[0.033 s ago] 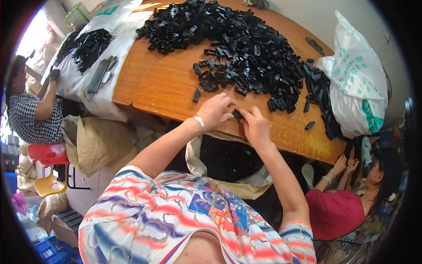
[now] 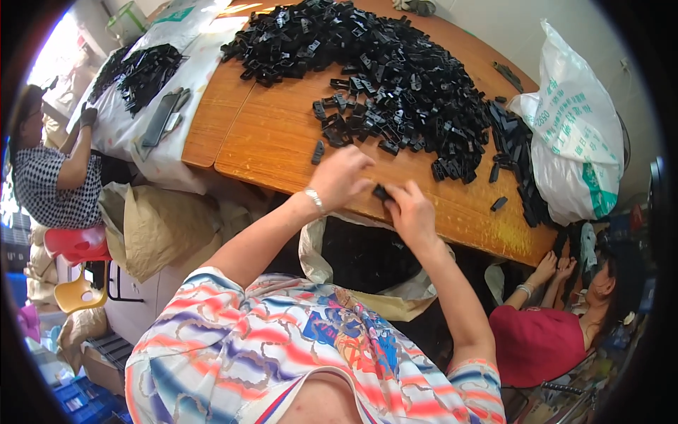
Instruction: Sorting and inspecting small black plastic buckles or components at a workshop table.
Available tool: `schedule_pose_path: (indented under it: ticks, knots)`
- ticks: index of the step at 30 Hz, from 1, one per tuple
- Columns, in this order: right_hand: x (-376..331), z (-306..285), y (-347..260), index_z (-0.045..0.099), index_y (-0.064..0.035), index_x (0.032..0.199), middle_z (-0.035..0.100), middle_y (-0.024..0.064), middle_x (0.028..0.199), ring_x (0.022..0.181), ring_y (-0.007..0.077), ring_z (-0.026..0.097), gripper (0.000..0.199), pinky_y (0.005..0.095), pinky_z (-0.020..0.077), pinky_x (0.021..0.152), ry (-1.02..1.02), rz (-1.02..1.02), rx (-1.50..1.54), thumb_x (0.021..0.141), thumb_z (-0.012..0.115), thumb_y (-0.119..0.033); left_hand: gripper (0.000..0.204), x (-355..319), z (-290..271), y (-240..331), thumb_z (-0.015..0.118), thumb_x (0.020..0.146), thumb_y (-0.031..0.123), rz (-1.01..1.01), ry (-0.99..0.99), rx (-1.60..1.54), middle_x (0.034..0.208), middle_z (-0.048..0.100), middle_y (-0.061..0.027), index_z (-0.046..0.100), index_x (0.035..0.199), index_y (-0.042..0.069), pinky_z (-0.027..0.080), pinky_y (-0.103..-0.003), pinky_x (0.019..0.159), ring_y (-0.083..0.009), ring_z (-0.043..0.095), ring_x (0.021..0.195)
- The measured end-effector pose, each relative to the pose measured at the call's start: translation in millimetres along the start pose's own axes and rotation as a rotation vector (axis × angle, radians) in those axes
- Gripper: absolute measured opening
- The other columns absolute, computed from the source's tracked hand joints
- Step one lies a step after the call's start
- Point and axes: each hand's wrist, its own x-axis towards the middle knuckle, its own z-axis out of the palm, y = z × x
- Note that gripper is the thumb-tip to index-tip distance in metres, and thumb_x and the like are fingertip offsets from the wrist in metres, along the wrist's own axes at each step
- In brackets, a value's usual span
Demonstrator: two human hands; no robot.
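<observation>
Between the thumb and fingers of my right hand [image 2: 415, 214] is a small black plastic part [image 2: 381, 191], held just above the near edge of the wooden table. To its left, my left hand [image 2: 342, 178] hovers with thumb and fingers apart and nothing visible between them; it does not touch the part. A large heap of similar black plastic parts [image 2: 395, 78] covers the table beyond my hands. One loose black part [image 2: 318, 152] lies just left of my left hand, and another [image 2: 498, 204] rests to the right of my right hand.
Below the table edge, in front of me, an open sack [image 2: 318, 258] holds dark contents. A white plastic bag [image 2: 575, 127] stands at the right beside longer black pieces [image 2: 510, 134]. Co-workers sit at left, in a checked shirt [image 2: 60, 180], and right, in a red top [image 2: 540, 343].
My left hand has drawn apart from the black part, and its fingers have spread. My right hand keeps the part and has shifted slightly, leaving more of it showing.
</observation>
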Motion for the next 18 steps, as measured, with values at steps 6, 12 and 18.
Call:
schedule_pose_path:
  ticks: [6, 12, 18]
  knots:
    - [-35, -13, -37, 0.068, -0.0085, 0.102, 0.062, 0.0119, 0.097, 0.082, 0.0343, 0.066, 0.027, 0.042, 0.0541, 0.069, -0.248, -0.014, 0.038, 0.076, 0.075, -0.01, 0.026, -22, -46, -27, 0.076, 0.078, 0.013, -0.166, 0.442, 0.384, 0.089, 0.06, -0.0124, 0.063, 0.099, 0.003, 0.049, -0.04, 0.079, -0.0306, 0.06, 0.088]
    - [44, 2, -5, 0.068, -0.0056, 0.095, 0.061, 0.0122, 0.097, 0.083, 0.0341, 0.066, 0.015, 0.0432, 0.054, 0.072, 0.088, -0.018, -0.053, 0.081, 0.07, -0.01, 0.013, -17, -32, -27, 0.075, 0.076, 0.012, -0.219, 0.176, 0.187, 0.092, 0.06, -0.0115, 0.065, 0.079, 0.005, 0.049, -0.04, 0.081, -0.032, 0.057, 0.092]
    - [101, 28, 25, 0.065, -0.0041, 0.095, 0.057, 0.0166, 0.102, 0.083, 0.0367, 0.065, 0.012, 0.0435, 0.0554, 0.072, 0.028, -0.044, -0.323, 0.085, 0.058, -0.004, 0.023, -11, -3, -5, 0.075, 0.072, 0.005, -0.066, 0.041, 0.119, 0.094, 0.059, -0.0112, 0.06, 0.09, 0.005, 0.048, -0.042, 0.081, -0.0329, 0.055, 0.095]
